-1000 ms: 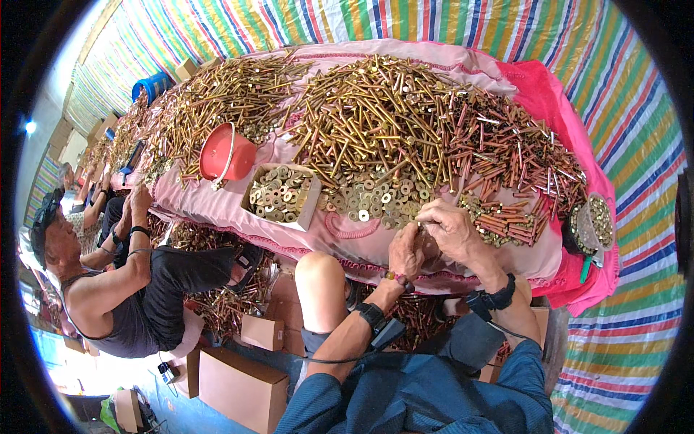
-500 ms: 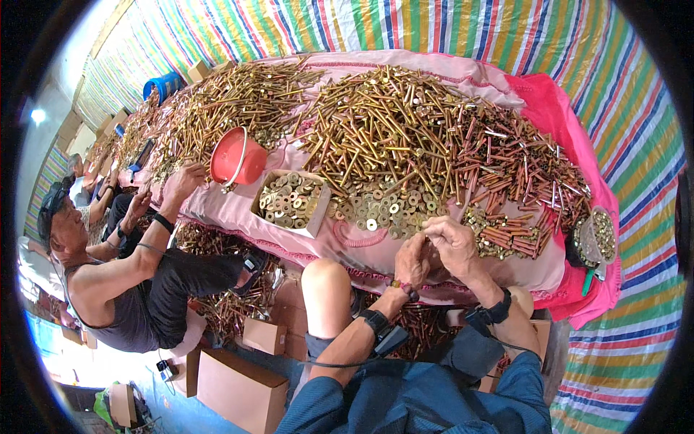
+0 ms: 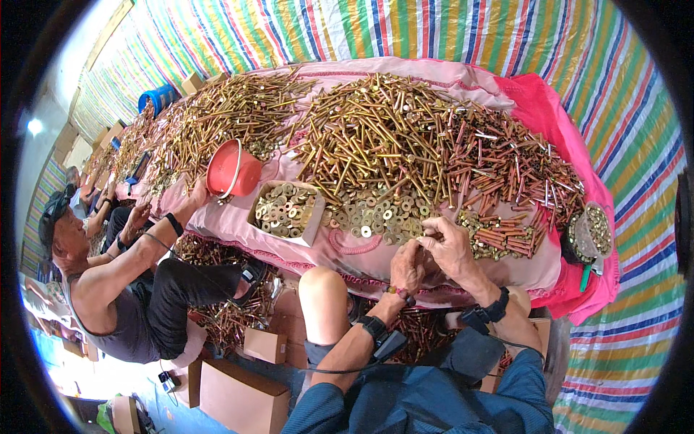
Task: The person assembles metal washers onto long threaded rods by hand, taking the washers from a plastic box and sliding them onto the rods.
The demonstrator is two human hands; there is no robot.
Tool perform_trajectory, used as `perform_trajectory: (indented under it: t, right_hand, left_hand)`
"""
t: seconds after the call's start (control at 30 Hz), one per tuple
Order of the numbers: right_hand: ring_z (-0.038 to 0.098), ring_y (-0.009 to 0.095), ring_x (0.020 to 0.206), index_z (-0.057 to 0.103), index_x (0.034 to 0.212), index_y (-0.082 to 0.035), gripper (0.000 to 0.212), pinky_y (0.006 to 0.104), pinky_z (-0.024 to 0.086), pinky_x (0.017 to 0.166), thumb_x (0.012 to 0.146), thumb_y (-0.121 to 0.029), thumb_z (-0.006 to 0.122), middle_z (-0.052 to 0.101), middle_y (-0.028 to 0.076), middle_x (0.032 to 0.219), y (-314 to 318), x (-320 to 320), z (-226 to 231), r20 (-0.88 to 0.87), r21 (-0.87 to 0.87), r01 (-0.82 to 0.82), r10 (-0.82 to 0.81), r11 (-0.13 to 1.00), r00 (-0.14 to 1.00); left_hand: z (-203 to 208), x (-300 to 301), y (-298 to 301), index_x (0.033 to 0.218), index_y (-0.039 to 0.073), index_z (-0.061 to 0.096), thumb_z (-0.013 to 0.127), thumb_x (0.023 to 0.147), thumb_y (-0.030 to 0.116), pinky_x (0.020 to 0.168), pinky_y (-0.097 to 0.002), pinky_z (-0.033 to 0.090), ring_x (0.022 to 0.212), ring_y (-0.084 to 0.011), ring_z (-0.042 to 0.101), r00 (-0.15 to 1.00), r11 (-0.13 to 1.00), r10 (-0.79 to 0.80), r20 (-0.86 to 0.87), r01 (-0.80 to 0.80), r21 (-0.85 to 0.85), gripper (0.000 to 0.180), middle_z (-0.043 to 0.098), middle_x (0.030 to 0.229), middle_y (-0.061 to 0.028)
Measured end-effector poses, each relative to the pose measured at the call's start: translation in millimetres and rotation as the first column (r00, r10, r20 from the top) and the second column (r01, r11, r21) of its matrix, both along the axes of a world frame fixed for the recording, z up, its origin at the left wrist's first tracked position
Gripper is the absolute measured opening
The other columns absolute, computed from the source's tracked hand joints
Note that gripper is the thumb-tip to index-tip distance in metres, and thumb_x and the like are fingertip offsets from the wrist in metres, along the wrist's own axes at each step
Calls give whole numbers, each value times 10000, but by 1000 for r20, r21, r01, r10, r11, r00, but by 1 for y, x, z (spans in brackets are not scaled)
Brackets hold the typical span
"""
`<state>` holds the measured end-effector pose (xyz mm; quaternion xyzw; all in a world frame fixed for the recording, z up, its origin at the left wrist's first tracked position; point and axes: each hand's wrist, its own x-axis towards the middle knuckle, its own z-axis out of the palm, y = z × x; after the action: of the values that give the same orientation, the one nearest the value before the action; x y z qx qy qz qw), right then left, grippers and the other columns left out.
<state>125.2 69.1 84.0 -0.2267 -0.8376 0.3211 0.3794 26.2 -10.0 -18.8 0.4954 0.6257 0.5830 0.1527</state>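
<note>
Just over the near edge of the pink cloth (image 3: 499,273), my left hand (image 3: 408,267) and my right hand (image 3: 447,246) are close together, fingers bent inward. Whatever lies between the fingertips is too small or hidden to make out. A spread of flat washers (image 3: 379,215) lies right beyond my hands. To the right of it are small brass-coloured nuts (image 3: 481,242) and a patch of reddish bolts (image 3: 510,237). Behind rises a large heap of long yellowish bolts (image 3: 376,145). An open carton (image 3: 314,226) full of washers stands left of my hands.
At the right edge sits a clear tub (image 3: 597,231) of nuts, near a green-handled thing (image 3: 585,278). A red bucket (image 3: 235,170) is tipped on the cloth at left, touched by a co-worker's hand (image 3: 200,192). Cardboard boxes (image 3: 242,398) and more bolts (image 3: 231,311) lie below.
My hands stay together at nearly the same place, with slight finger movement. The co-worker's hand has moved down against the red bucket. The whole view has shifted slightly.
</note>
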Motion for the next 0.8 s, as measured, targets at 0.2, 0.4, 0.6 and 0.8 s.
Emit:
perform_trajectory:
  t: [0.2,0.4,0.6,0.8]
  right_hand:
    - [683,304,779,634,987,11,222,370,533,677,860,-142,734,676,161,878,2,3,-1,139,28,4,-8,1000,990]
    - [658,363,800,629,980,-24,129,423,532,676,876,-90,668,645,162,874,-4,4,-2,167,198,51,-85,979,982]
    - [660,354,768,618,938,-15,121,411,534,655,860,-73,690,641,160,857,-7,3,-8,69,220,37,-54,975,996]
    - [658,266,649,626,865,12,236,370,516,599,829,-164,781,679,154,855,-2,3,-13,99,-38,39,-35,999,994]
  left_hand:
    - [-8,0,3,1097,58,554,552,751,-29,782,-497,474,913,-430,568,1000,999,8,10,-8,31,357,601,939,-188]
    - [-9,2,6,1031,54,569,567,830,-4,697,-450,480,801,-407,594,995,995,62,-78,-55,78,209,581,826,-185]
    - [-10,2,5,1056,51,569,579,819,-3,730,-470,477,852,-428,585,998,996,60,-35,-57,74,244,590,872,-190]
    - [-19,0,5,1140,40,581,540,801,-27,782,-442,505,901,-432,609,1000,993,9,-10,-8,114,348,634,943,-200]
